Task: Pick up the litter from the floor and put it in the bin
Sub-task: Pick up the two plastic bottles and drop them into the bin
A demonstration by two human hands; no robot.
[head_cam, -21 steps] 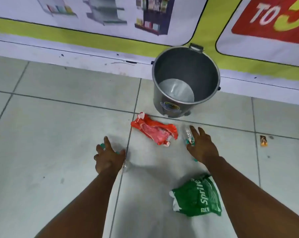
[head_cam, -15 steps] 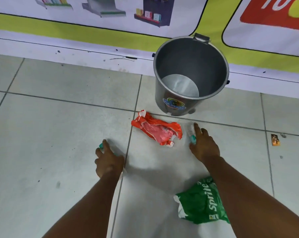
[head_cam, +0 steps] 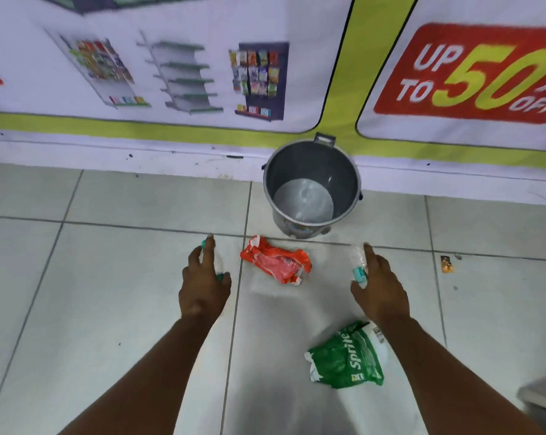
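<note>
A grey metal bin (head_cam: 348,180) stands open and empty against the wall. In front of it a crumpled red wrapper (head_cam: 274,260) lies on the tiled floor. A green Sprite wrapper (head_cam: 347,356) lies nearer to me, beside my right forearm. My left hand (head_cam: 204,287) is closed around a clear plastic piece with teal ends (head_cam: 205,243), left of the red wrapper. To that wrapper's right, my right hand (head_cam: 380,288) grips another clear plastic piece with a teal label (head_cam: 358,273). Both pieces are mostly hidden by my fingers.
A small brown wrapper (head_cam: 446,264) lies on the floor at the right. A printed banner (head_cam: 186,73) covers the wall behind the bin. A grey object (head_cam: 544,394) shows at the lower right edge.
My view has pulled back and up. Both hands have closed on the clear plastic pieces and moved apart, away from the floor spots where they pressed before.
</note>
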